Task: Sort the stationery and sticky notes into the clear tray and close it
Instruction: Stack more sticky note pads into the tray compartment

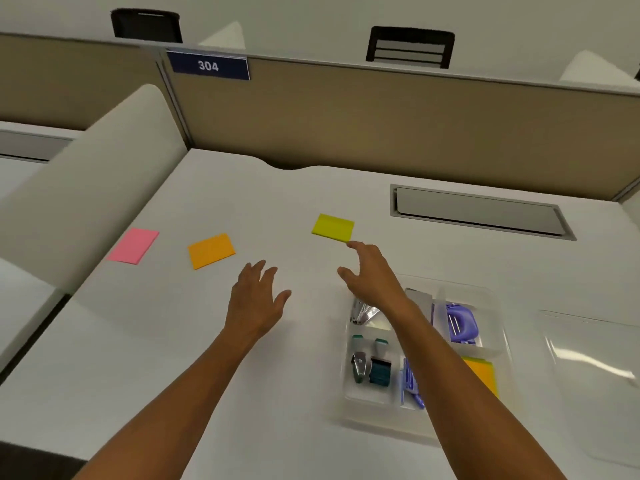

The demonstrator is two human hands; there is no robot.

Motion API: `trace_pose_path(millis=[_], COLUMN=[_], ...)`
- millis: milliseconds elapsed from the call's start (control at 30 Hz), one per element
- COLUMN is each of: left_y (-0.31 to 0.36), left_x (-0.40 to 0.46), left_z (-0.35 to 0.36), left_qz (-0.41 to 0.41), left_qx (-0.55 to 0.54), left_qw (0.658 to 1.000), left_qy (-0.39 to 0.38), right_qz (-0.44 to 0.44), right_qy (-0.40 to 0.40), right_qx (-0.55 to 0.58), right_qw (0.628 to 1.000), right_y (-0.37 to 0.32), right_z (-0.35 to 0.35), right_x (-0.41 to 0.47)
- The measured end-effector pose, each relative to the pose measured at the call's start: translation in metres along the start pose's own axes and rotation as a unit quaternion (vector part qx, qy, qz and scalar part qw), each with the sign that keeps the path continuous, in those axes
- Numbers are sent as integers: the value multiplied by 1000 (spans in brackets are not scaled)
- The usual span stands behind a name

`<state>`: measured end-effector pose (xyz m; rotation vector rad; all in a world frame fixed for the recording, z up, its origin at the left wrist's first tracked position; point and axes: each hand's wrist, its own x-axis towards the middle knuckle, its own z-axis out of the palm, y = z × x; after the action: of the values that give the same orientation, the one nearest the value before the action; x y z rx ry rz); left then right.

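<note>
Beige cubicle partitions [381, 126] are seen behind a white tabletop [173, 341]. Both grips are spread wide and empty: the right hand [372, 275] is reached forward, fingertips just short of the yellow sticky-note pad [333, 227]; the left hand [258, 297] is held nearer, with the orange pad [211, 251] and pink pad [133, 244] beyond it to the left. Behind the right wrist lies the clear tray [498, 306], partly filled, its lid [588, 375] alongside. The yellow pad is judged light, thin and slightly flexible; it is best pinched by opposite edges, since a flat lift may fail.
</note>
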<state>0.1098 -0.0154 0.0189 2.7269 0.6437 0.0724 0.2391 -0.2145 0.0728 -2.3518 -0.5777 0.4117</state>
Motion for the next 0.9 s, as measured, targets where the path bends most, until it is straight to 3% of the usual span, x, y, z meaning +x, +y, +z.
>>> trace_pose_path(millis=[267,567,900], left_y=[-92,-136,-141], left_x=[22,61,61], left_z=[12,28,38], left_qz=[-35,-18,-3], left_qx=[81,115,113], left_qw=[994,992,994], left_qy=[-59,-48,-15], right_qz=[23,77,87], right_qy=[-69,-115,-236], right_qx=[-132,-238,-422], right_qw=[988,961,871], right_y=[-19,-7,-18], right_z=[65,98,84], right_x=[47,102,150])
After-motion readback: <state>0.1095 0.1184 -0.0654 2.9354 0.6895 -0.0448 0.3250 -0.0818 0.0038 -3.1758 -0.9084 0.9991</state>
